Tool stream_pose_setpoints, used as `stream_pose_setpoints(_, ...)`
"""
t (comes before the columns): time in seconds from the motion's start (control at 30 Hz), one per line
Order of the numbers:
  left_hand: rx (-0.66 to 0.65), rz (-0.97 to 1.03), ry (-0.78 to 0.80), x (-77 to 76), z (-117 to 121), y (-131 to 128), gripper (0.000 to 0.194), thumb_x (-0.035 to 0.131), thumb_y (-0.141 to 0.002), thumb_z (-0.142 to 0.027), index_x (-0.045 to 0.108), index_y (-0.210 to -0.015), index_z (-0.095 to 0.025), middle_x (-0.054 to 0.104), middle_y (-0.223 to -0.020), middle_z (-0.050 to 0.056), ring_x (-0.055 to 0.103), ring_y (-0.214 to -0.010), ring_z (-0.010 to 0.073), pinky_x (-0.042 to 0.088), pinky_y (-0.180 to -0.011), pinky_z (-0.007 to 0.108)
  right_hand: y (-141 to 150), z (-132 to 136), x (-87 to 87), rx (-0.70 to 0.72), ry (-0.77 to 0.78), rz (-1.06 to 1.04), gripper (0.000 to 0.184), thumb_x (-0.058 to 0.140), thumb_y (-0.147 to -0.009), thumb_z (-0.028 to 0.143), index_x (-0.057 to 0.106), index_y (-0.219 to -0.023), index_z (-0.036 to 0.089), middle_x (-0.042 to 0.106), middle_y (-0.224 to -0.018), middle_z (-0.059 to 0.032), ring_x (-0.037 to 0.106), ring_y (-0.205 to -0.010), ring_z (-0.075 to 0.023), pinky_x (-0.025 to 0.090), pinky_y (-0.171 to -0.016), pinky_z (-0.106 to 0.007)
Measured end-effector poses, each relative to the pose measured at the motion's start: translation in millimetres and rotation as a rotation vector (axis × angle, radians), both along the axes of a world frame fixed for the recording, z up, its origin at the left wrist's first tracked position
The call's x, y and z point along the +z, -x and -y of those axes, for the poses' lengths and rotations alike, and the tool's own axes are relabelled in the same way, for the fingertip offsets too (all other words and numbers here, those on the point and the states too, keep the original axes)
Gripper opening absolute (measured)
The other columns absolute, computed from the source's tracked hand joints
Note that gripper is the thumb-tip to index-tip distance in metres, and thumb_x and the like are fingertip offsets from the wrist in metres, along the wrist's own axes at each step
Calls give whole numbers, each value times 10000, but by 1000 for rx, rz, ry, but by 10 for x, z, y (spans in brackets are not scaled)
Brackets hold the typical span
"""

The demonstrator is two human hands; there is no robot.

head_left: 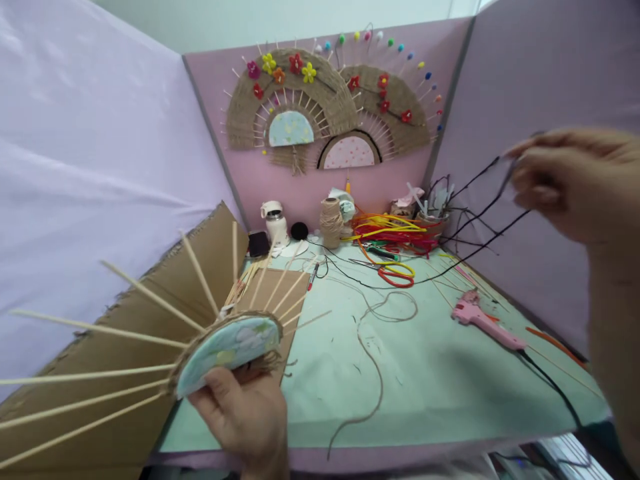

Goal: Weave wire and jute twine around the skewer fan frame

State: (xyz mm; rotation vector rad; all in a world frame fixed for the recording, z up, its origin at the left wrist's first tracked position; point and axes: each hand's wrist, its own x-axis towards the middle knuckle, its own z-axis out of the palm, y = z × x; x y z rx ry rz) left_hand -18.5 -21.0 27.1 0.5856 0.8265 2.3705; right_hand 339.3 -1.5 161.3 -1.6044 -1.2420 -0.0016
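My left hand (245,413) grips a half-round fan piece (227,350) by its lower edge, thumb on the front. The piece has light blue-green patterned fabric, a twine-wrapped rim and several pale wooden sticks (140,290) radiating outward. Brown twine ends hang beside my fingers. At the upper right my right hand (565,180) is raised, its fingers closed on a thin black cord (473,253). The cord runs down to the table and back towards a round black thing (299,231), perhaps its ball. Part of the cord is hidden inside my fingers.
Orange-and-yellow-handled scissors (397,273), a pink glue gun (487,323) and loose brown twine (377,373) lie on the green table. Behind are a twine spool (331,223), a white flask (275,223) and red-yellow pipe cleaners (395,230). Cardboard (150,333) leans left; decorated fans (290,87) hang behind.
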Motion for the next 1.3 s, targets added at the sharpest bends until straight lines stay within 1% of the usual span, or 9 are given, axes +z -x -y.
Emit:
stream_pose_setpoints(0.1,32,-68,-92,82,-42,-40,291,580,-802,-321,551,-1091,-299,614,-1055,6,587,-998,199,507,-829,368,28,-139,-326,74,495,376,343,568,-772,546,668,-845,227,691,-788,-99,592,-620,-165,398,-542,-318)
stream_pose_setpoints(0.17,27,-74,-94,51,-105,-104,273,567,-816,-313,552,-1087,-280,610,-1059,14,585,-1010,193,499,-847,359,25,-288,-537,-45,736,617,365,626,-730,537,664,-807,183,691,-818,-147,616,-687,-240,410,-554,-338)
stream_pose_setpoints(0.23,63,-63,-72,-25,-178,-185,280,573,-816,-308,543,-1093,-278,607,-1074,21,587,-1017,193,496,-853,352,118,-454,-720,-144,662,781,405,576,-760,551,662,-868,171,670,-987,-185,617,-839,-303,411,-589,-352)
stream_pose_setpoints(0.43,57,-22,-73,-264,-329,-363,298,631,-771,-300,532,-1047,-253,619,-1081,40,597,-1022,208,500,-850,347,919,-1062,-1191,329,635,583,287,543,-830,418,702,-823,179,700,-872,-111,627,-827,-204,396,-659,-250)
stream_pose_setpoints(0.63,33,6,-8,-342,-348,-324,266,650,-755,-300,537,-988,-238,633,-1032,28,609,-991,195,508,-811,313,1483,-1544,-1701,256,677,505,299,618,-776,395,707,-828,115,674,-979,-197,596,-953,-285,407,-740,-304)
stream_pose_setpoints(0.73,27,11,16,-345,-337,-301,262,641,-764,-312,538,-992,-234,632,-1044,32,615,-968,188,502,-816,311,1531,-1606,-1793,266,638,471,208,595,-790,303,706,-818,129,688,-948,-163,605,-912,-256,401,-726,-292)
stream_pose_setpoints(0.9,6,-14,-13,-372,-330,-271,283,616,-794,-324,524,-1050,-249,628,-1074,38,618,-949,179,504,-800,309,1330,-1441,-1446,352,463,383,264,484,-859,326,676,-826,148,691,-804,-58,592,-745,-155,391,-648,-232)
stream_pose_setpoints(1.13,8,-112,-44,-425,-341,-246,202,552,-847,-304,531,-1043,-258,623,-1119,39,615,-962,172,506,-784,296,923,-734,-446,552,-197,-232,164,570,-804,282,606,-693,167,631,-682,-13,567,-631,-117,442,-636,-257)
stream_pose_setpoints(1.3,-7,-118,-55,-424,-358,-242,245,536,-859,-292,528,-1102,-261,625,-1115,47,622,-938,168,517,-739,279,629,-446,-63,573,-569,-392,136,556,-794,127,563,-668,178,605,-626,-1,578,-581,-95,447,-597,-259)
